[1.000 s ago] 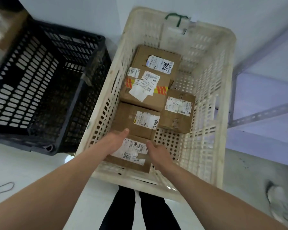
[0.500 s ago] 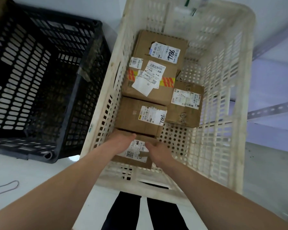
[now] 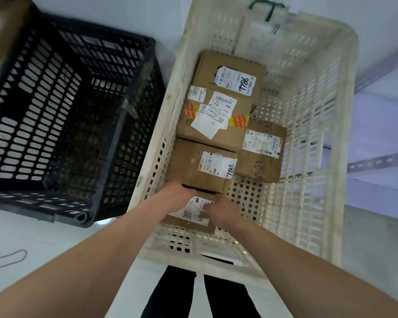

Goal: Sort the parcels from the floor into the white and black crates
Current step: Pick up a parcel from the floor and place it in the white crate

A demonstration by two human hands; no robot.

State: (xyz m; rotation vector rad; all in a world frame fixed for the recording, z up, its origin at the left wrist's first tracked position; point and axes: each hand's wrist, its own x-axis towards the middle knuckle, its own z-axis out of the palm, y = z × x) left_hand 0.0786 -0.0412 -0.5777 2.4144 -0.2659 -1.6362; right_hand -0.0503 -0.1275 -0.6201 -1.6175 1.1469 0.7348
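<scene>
Left hand (image 3: 175,198) and right hand (image 3: 224,213) both gripping small parcel (image 3: 190,214), near end of white crate (image 3: 326,138), lower centre of frame. Four more parcels (image 3: 193,166) behind it. Black crate (image 3: 83,218) upper left, beside white one.

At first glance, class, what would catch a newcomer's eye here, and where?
The white crate fills the middle, five labelled cardboard parcels on its floor. The left hand and right hand hold the nearest parcel at its near end. Left of it stands the black crate, no parcel visible inside.
</scene>
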